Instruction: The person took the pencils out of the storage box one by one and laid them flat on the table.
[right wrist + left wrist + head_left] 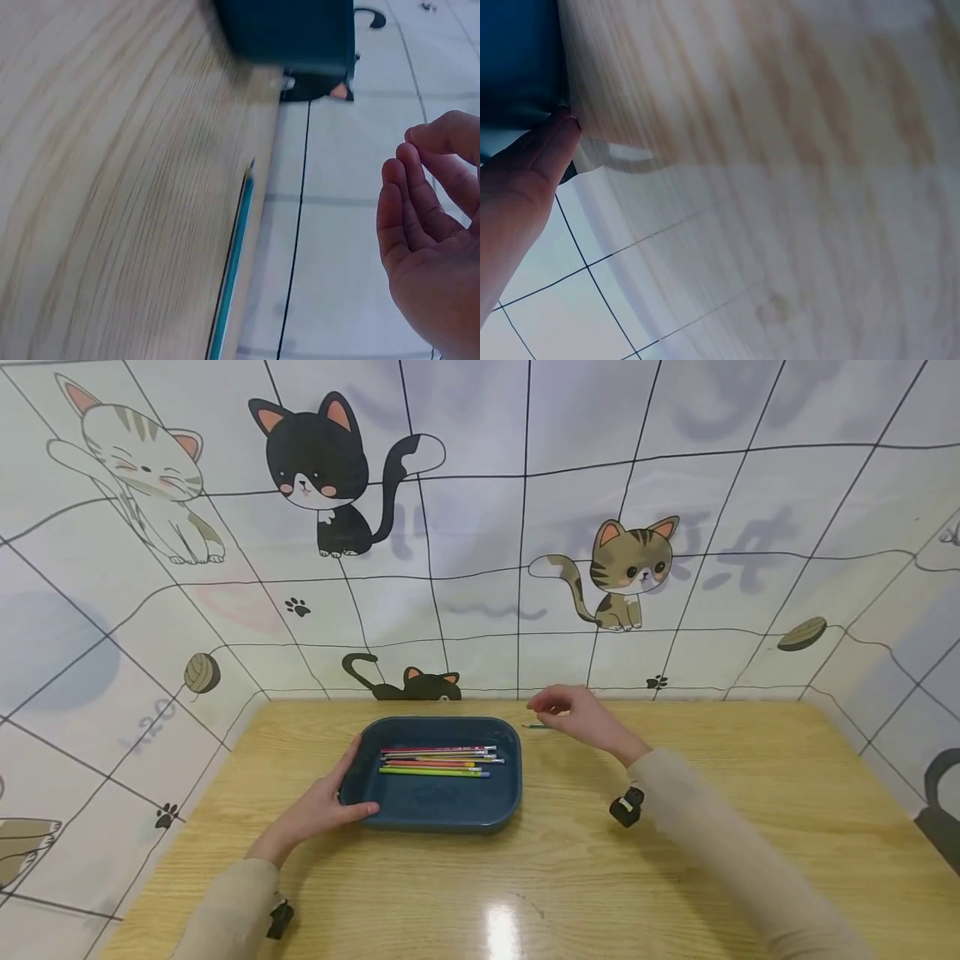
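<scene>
My left grip (pixel 318 810) grasps the tray (pixel 435 800) at its near left corner: the thumb lies over the near rim and the fingers run along the outside of the left wall. My right grip (pixel 581 717) is released, grasping only air, its fingers loosely bent and the tips of thumb and forefinger close together. It hovers over the table (pixel 435 889) to the right of the tray, near the far edge.

Just by the right grip lies the teal pencil (pixel 237 247), flat on the table near that far edge; its sharpened tip points toward the tray, and in the head view my hand hides part of it. The tray is dark blue with rounded corners, and inside it lies a row of pencils (pixel 431 771), side by side and nearly parallel, pink, orange and yellow-green among them, most of their ends to the right.

Farther out, pale sleeves (pixel 727 843) cover my forearms, and a small black camera (pixel 626 808) sits at each wrist. The table is light, grained wood with a bright glare spot near me. Behind and beside it stands a white backdrop (pixel 480 543) with dark grid lines, cartoon cats (pixel 318 460) and paw prints (pixel 297 607)
</scene>
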The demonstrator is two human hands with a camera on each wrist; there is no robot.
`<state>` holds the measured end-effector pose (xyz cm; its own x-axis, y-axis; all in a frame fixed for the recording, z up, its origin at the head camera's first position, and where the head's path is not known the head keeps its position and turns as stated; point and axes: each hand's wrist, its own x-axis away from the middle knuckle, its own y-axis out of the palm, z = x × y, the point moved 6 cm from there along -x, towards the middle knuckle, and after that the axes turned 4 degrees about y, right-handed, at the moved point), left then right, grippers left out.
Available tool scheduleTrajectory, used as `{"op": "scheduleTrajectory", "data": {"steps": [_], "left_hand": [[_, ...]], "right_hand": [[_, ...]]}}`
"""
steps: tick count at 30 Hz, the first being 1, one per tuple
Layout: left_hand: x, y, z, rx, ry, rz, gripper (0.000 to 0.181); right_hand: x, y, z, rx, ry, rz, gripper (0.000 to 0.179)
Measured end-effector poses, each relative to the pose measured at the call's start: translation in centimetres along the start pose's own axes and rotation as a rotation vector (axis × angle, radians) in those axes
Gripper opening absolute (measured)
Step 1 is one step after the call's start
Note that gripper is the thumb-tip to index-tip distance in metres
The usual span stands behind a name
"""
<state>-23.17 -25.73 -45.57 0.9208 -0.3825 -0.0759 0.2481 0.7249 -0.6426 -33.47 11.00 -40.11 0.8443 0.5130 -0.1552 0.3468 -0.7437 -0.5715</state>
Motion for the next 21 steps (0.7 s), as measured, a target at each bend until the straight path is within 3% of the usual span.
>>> {"op": "scheduleTrajectory", "data": {"steps": [4, 13, 21], "left_hand": [[0.0, 0.0, 0.0, -0.004, 0.001, 0.013, 0.106], [0.1, 0.1, 0.2, -0.009, 0.003, 0.000, 0.107], [0.0, 0.1, -0.1, 0.010, -0.005, -0.001, 0.107]], "right_hand": [[-0.5, 2.0, -1.8, -0.035, -0.058, -0.023, 0.020], [-0.6, 5.5, -3.5, -0.055, -0.169, -0.113, 0.020], [-1.2, 7.6, -4.5, -0.048, -0.189, -0.156, 0.020]]}}
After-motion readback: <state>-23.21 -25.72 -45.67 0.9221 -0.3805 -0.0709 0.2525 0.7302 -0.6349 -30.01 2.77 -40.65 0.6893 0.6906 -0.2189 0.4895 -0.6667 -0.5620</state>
